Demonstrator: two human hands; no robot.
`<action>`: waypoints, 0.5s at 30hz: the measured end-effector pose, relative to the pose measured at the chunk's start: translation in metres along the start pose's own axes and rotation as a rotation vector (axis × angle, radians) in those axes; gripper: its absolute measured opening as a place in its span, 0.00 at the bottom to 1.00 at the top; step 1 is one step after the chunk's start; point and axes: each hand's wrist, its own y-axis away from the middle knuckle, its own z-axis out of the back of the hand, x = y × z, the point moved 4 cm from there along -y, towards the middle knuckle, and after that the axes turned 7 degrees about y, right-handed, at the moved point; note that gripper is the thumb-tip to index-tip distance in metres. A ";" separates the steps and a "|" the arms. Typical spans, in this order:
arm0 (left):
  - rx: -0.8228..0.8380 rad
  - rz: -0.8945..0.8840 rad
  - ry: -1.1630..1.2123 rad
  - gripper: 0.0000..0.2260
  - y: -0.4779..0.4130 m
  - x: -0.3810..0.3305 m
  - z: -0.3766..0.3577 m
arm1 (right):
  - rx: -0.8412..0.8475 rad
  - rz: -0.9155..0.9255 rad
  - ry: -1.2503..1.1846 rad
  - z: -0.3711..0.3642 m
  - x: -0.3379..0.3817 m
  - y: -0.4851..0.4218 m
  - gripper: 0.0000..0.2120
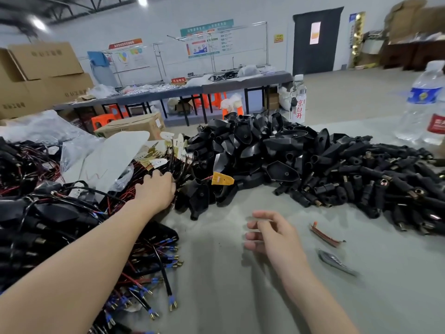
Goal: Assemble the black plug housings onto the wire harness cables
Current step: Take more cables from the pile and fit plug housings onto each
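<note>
Our left grip (156,189) reaches into the bundle of thin red-and-black harness wires (179,165), fingertips buried, so we cannot tell whether it pinches one. Our right grip (267,231) hangs spread and empty above the grey desk (216,273). The wires run away from us, tagged ends far. The heap of black plastic plug housings (243,150) lies just right of the left grip, pointing every way.
</note>
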 end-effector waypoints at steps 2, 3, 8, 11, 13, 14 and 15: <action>-0.108 0.007 0.048 0.15 0.002 0.001 0.011 | 0.001 0.001 -0.006 0.000 0.001 0.000 0.12; -0.174 -0.014 0.069 0.16 0.004 -0.001 0.017 | 0.001 0.002 -0.009 0.000 0.001 0.001 0.12; -0.078 -0.293 0.315 0.16 0.009 -0.039 0.026 | 0.003 -0.005 -0.028 -0.001 0.000 0.001 0.11; 0.219 -0.227 0.171 0.25 0.006 -0.049 0.017 | -0.003 -0.018 -0.038 -0.001 0.001 0.001 0.11; 0.295 -0.219 0.114 0.29 0.005 -0.050 0.016 | 0.000 -0.015 -0.039 0.000 0.002 0.002 0.11; 0.321 -0.236 0.087 0.29 0.004 -0.050 0.016 | 0.001 -0.013 -0.043 0.000 0.002 0.002 0.11; 0.343 -0.262 0.047 0.29 0.003 -0.051 0.017 | 0.002 -0.013 -0.048 0.000 0.003 0.003 0.11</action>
